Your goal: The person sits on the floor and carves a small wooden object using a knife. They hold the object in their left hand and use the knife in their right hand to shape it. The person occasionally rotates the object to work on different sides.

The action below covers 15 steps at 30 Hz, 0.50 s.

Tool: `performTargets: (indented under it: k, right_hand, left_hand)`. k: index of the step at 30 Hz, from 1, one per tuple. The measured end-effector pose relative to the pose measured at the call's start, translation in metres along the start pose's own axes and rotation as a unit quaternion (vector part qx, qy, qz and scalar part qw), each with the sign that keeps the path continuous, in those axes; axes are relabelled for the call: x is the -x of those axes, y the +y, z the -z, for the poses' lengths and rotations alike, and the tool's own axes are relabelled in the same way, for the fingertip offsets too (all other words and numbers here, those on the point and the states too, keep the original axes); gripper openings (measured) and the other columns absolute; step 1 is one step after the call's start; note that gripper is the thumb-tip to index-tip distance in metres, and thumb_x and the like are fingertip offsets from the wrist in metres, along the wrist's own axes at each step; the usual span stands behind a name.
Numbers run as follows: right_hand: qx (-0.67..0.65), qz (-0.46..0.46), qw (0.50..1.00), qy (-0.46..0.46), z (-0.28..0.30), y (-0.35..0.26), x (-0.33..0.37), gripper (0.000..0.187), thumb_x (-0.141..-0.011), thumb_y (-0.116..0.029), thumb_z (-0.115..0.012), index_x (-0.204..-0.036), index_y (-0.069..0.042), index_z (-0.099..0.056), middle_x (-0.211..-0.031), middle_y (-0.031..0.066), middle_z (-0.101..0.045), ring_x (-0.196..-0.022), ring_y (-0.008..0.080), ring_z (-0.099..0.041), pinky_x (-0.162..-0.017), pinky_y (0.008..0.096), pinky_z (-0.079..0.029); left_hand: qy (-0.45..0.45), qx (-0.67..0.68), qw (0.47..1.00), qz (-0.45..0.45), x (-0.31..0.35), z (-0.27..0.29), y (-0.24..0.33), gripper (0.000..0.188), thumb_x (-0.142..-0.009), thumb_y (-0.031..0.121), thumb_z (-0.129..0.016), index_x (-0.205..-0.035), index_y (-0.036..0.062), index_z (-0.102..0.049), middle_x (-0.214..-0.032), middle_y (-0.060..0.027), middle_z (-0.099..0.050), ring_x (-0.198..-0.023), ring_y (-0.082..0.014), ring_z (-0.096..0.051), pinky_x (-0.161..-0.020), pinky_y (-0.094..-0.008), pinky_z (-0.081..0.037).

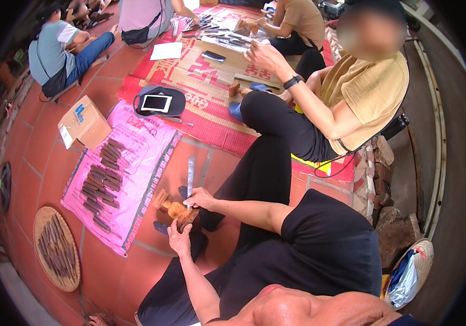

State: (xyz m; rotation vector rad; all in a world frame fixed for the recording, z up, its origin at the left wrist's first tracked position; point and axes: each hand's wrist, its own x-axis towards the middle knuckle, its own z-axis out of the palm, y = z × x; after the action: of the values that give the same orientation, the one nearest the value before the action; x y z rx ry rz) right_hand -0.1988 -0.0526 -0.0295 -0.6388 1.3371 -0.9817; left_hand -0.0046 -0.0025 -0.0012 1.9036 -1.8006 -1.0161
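Note:
My right hand (pixel 201 199) is closed around the lower end of a long, flat, silver-grey knife (pixel 190 175), its blade standing nearly upright. Just below it, my left hand (pixel 179 238) pinches a dark brown piece of wood (pixel 189 218). That piece rests against a turned, orange-brown wooden stand (pixel 177 209), which sits low between my feet. My fingers partly hide both the knife's grip and the wooden piece.
A pink printed sack (pixel 129 190) holds rows of brown sticks (pixel 101 185). Nearby are a round woven tray (pixel 42 217) of sticks, a cardboard box (pixel 94 130), and a cap (pixel 172 93) with a tablet (pixel 155 103). Several people sit around a red mat (pixel 205 122); one (pixel 377 81) is close on the right.

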Motion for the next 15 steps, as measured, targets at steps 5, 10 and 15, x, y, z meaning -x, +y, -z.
performTargets:
  k: [5,10,15]
  right_hand:
    - [-0.006,-0.025,0.999,0.037,-0.005,-0.011,0.002,0.015,-0.074,-0.010,-0.073,-0.085,-0.004,-0.064,-0.073,0.0026,-0.065,-0.061,0.0099,-0.060,-0.055,0.0232,-0.048]
    - [-0.007,-0.039,0.998,0.043,0.000,-0.017,0.000,0.019,-0.075,-0.014,-0.073,-0.087,-0.003,-0.063,-0.075,0.0028,-0.064,-0.062,0.0110,-0.060,-0.058,0.0244,-0.049]
    - [0.121,0.013,0.992,0.042,-0.020,-0.012,0.003,0.014,-0.075,-0.014,-0.073,-0.084,-0.006,-0.064,-0.071,0.0013,-0.063,-0.064,0.0094,-0.060,-0.059,0.0250,-0.050]
  left_hand:
    - [0.008,0.019,1.000,0.002,0.002,0.002,-0.002,0.058,-0.071,0.034,-0.076,-0.123,0.0154,-0.058,-0.109,-0.0091,-0.056,-0.103,-0.0304,-0.058,-0.088,-0.0422,-0.047]
    - [0.006,0.008,1.000,0.006,0.004,0.005,0.005,0.057,-0.071,0.032,-0.075,-0.123,0.0134,-0.058,-0.108,-0.0097,-0.058,-0.104,-0.0291,-0.058,-0.089,-0.0402,-0.046]
    - [0.016,-0.002,1.000,0.002,0.003,0.005,0.001,0.058,-0.070,0.034,-0.077,-0.122,0.0160,-0.058,-0.107,-0.0088,-0.056,-0.102,-0.0299,-0.059,-0.086,-0.0418,-0.048]
